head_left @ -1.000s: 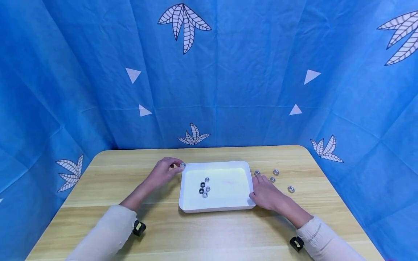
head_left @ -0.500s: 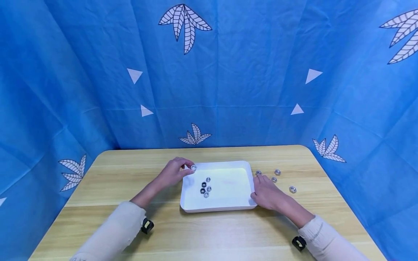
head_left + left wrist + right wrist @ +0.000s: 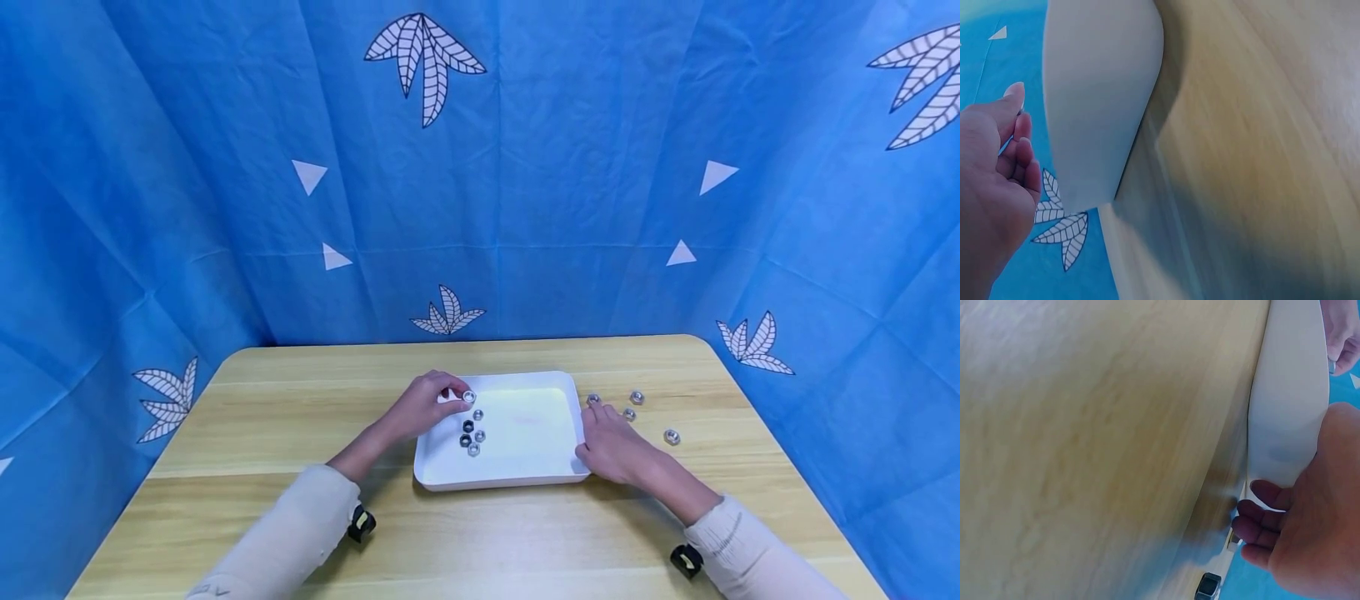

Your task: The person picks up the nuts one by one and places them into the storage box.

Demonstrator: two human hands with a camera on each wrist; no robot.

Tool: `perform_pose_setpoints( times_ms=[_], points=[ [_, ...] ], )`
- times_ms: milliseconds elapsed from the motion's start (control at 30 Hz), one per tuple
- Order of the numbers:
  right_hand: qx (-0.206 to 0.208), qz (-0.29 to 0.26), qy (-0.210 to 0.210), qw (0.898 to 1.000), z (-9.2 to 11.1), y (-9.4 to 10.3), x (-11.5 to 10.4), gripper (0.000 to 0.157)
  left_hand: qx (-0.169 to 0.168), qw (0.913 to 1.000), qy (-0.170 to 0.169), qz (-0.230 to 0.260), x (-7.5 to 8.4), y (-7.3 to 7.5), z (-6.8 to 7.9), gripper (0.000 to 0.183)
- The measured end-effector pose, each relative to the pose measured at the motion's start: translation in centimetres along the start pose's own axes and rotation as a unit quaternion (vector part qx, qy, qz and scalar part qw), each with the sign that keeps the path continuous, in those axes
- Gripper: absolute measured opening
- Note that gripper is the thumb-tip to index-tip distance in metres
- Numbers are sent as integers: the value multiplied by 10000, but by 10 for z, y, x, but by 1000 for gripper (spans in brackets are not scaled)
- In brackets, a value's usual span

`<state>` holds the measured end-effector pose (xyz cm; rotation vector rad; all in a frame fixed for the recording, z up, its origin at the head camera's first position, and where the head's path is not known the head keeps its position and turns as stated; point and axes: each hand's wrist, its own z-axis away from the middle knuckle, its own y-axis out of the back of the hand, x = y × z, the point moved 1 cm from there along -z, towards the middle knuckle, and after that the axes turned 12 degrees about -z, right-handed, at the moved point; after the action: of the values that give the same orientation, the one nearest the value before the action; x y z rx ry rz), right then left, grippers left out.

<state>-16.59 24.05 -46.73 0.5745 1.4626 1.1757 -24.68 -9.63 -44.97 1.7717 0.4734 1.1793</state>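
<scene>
Between the thumb and fingers of my left hand (image 3: pixel 430 406) is a silver hex nut (image 3: pixel 469 397), pinched over the left back part of a white tray (image 3: pixel 540 417). Inside the tray, near that hand, lie a black nut (image 3: pixel 468 426), another black nut (image 3: pixel 465 441) and several silver nuts (image 3: pixel 480 436). My right hand (image 3: pixel 613 444) grips the tray's right edge, thumb at the rim and fingers bent along the outer wall. In the right wrist view the tray's side wall (image 3: pixel 1288 394) shows beside the right hand (image 3: pixel 1316 519), and the pinched nut (image 3: pixel 1332 366) shows beyond it.
Several silver nuts lie on the wooden table (image 3: pixel 510 542) right of the tray, among them a back nut (image 3: pixel 637 397) and a front nut (image 3: pixel 672 437). One nut (image 3: pixel 593 399) sits right by the right fingertips. A blue patterned curtain (image 3: pixel 562 167) hangs behind the table.
My left hand has carried the pinched nut rightward, from the tray's left back corner to above the nuts inside. The right hand keeps its grip on the tray's edge.
</scene>
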Motion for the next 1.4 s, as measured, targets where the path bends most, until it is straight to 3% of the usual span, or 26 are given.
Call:
perform_pose_setpoints(
  times_ms=[567, 1033, 1267, 1400],
  points=[
    [108, -5, 72, 9999, 0, 0, 0, 62, -290, 9991, -46, 309, 15, -26, -6, 18],
    [83, -47, -11, 10000, 0, -1, 1, 66, -503, 9983, -73, -267, 19, -43, -16, 21],
    [76, -140, -52, 9999, 0, -1, 2, 68, -655, 9959, -288, -554, 15, -52, -20, 18],
    [49, -133, -95, 9999, -1, -1, 2, 68, -737, 9955, -207, -561, 14, -54, -21, 19]
  ],
)
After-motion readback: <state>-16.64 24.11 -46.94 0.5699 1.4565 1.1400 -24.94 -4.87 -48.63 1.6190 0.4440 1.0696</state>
